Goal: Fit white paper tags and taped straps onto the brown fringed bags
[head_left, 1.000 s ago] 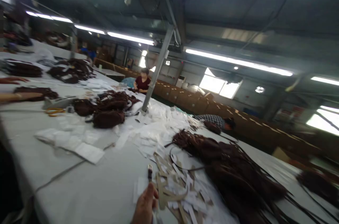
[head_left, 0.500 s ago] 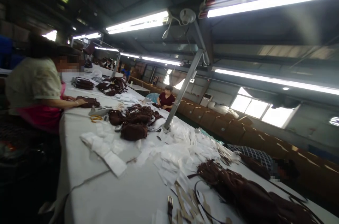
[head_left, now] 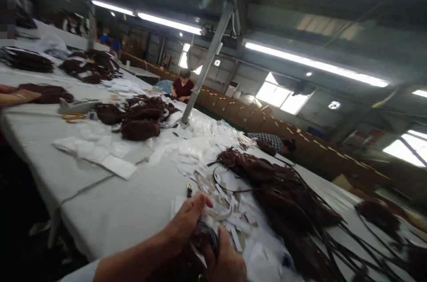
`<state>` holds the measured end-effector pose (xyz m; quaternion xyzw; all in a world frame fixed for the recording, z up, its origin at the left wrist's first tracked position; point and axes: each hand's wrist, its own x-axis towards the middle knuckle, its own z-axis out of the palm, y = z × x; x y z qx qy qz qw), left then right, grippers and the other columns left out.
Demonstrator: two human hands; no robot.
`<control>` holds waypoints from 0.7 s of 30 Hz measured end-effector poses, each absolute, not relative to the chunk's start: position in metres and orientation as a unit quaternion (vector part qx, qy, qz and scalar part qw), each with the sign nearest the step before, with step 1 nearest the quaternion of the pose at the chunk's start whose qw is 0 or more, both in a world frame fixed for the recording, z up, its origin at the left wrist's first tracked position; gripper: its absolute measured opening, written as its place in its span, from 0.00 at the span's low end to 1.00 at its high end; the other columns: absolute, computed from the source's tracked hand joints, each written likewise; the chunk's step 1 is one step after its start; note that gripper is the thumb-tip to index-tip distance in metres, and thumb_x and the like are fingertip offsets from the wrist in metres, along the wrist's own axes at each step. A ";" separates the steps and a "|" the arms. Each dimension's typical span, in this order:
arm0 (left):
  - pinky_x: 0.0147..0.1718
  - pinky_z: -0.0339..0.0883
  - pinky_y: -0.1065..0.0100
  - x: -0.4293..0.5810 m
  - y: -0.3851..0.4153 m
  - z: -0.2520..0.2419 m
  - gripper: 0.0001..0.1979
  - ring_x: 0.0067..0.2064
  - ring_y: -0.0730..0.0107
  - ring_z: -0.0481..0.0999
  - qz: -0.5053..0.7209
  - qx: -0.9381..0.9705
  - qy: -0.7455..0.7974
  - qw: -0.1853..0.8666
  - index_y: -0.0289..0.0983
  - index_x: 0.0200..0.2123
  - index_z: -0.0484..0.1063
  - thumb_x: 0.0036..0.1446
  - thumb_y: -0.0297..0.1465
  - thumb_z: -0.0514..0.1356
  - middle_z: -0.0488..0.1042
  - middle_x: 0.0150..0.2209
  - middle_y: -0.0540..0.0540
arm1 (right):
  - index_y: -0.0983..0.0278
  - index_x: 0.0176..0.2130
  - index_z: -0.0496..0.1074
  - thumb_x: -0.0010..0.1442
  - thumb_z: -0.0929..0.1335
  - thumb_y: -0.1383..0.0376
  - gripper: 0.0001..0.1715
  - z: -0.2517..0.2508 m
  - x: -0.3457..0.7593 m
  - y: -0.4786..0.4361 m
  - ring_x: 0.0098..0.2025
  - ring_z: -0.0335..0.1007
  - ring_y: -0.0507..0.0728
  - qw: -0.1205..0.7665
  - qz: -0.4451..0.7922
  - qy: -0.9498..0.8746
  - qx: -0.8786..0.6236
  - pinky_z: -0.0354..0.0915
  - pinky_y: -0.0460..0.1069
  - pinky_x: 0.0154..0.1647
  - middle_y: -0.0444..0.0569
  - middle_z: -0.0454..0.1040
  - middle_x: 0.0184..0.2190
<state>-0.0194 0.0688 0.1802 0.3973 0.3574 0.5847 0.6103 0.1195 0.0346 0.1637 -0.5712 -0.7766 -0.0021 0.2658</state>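
Observation:
Low in the view, my left hand [head_left: 188, 219] comes in from the lower left, its fingers bent round the top of a dark brown leather piece [head_left: 204, 234] with a shiny, clear covering. My right hand [head_left: 228, 257] grips the same piece from the right side; blur and the hands hide much of its shape. Just beyond my left hand lies a dark strap end with a metal buckle [head_left: 189, 190]. Beige and white strips [head_left: 230, 204] are scattered on the table past my hands.
Brown leather bags with long straps [head_left: 287, 197] are heaped to the right. More brown bags [head_left: 140, 126] lie farther left by yellow-handled scissors [head_left: 73, 117]. A metal post [head_left: 208, 64] rises from the white table [head_left: 110, 215]. Co-workers sit around the table, one forearm [head_left: 16, 96] at far left.
The view has swung right and down. Both my hands and the dark brown leather piece have come into sight at the bottom; the co-worker on the left has mostly left the frame.

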 end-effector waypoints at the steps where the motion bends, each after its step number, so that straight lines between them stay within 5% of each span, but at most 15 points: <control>1: 0.20 0.50 0.74 -0.025 0.069 0.184 0.31 0.20 0.76 0.56 0.565 0.478 0.353 0.572 0.37 0.36 0.66 0.51 0.60 0.47 0.59 0.19 0.56 | 0.61 0.40 0.71 0.65 0.59 0.53 0.18 0.167 0.122 0.036 0.25 0.74 0.59 0.255 -0.024 -0.793 -0.553 0.62 0.48 0.23 0.49 0.75 0.24; 6: 0.23 0.53 0.73 -0.042 0.064 0.218 0.22 0.22 0.74 0.62 0.418 0.741 0.347 0.395 0.39 0.42 0.71 0.49 0.48 0.62 0.65 0.20 0.55 | 0.63 0.36 0.68 0.66 0.57 0.57 0.17 0.206 0.127 0.039 0.23 0.74 0.57 0.222 -0.048 -0.860 -0.456 0.55 0.47 0.19 0.48 0.74 0.23; 9: 0.21 0.52 0.75 -0.037 0.061 0.234 0.16 0.20 0.77 0.59 0.460 0.698 0.327 0.441 0.36 0.38 0.71 0.55 0.44 0.58 0.62 0.18 0.55 | 0.64 0.40 0.67 0.63 0.61 0.54 0.16 0.233 0.126 0.039 0.26 0.75 0.58 0.273 0.007 -0.842 -0.465 0.58 0.47 0.22 0.48 0.76 0.26; 13: 0.17 0.48 0.78 -0.018 0.060 0.236 0.21 0.18 0.80 0.53 0.611 0.510 0.309 0.521 0.36 0.34 0.66 0.56 0.50 0.53 0.57 0.17 0.57 | 0.62 0.40 0.68 0.57 0.67 0.51 0.19 0.236 0.118 0.033 0.25 0.73 0.57 0.304 0.103 -0.790 -0.522 0.58 0.46 0.22 0.45 0.76 0.24; 17: 0.15 0.48 0.78 -0.003 0.059 0.224 0.22 0.17 0.80 0.53 0.675 0.358 0.328 0.555 0.39 0.34 0.63 0.56 0.53 0.51 0.57 0.17 0.58 | 0.62 0.37 0.68 0.63 0.59 0.50 0.20 0.207 0.107 0.025 0.25 0.72 0.57 0.392 0.134 -0.730 -0.544 0.60 0.46 0.24 0.47 0.76 0.25; 21: 0.19 0.55 0.76 -0.016 0.065 0.243 0.26 0.21 0.75 0.63 0.569 0.544 0.324 0.524 0.36 0.33 0.71 0.56 0.54 0.50 0.67 0.21 0.51 | 0.64 0.37 0.69 0.65 0.57 0.53 0.20 0.217 0.118 0.033 0.23 0.73 0.57 0.319 0.054 -0.775 -0.543 0.55 0.47 0.22 0.49 0.75 0.22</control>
